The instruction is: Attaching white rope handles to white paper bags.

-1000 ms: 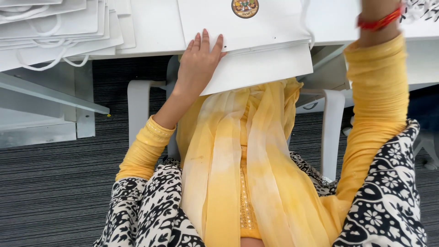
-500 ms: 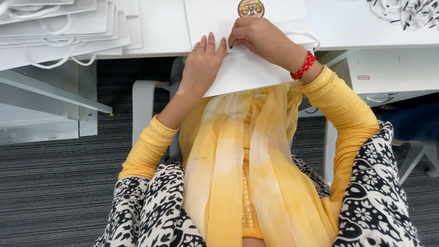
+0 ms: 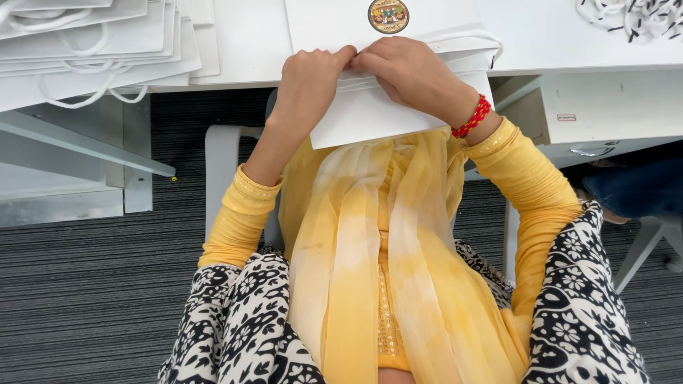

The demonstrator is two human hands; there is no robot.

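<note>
Both the left hand (image 3: 307,82) and right hand (image 3: 413,75) pinched the white paper bag (image 3: 370,117) hanging over the table (image 3: 249,43) edge, fingers closed on its fold; uneven pull could crease it crooked

Left hand (image 3: 307,84) and right hand (image 3: 411,77) side by side, fingertips pinched together.

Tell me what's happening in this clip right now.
A seated person in yellow sleeves works a flat white paper bag with a round emblem at the edge of a white table. The left hand and the right hand meet on it, fingers pinching along a fold. A stack of white paper bags with cord handles lies to the left, and a heap of loose white cords to the right.
</note>
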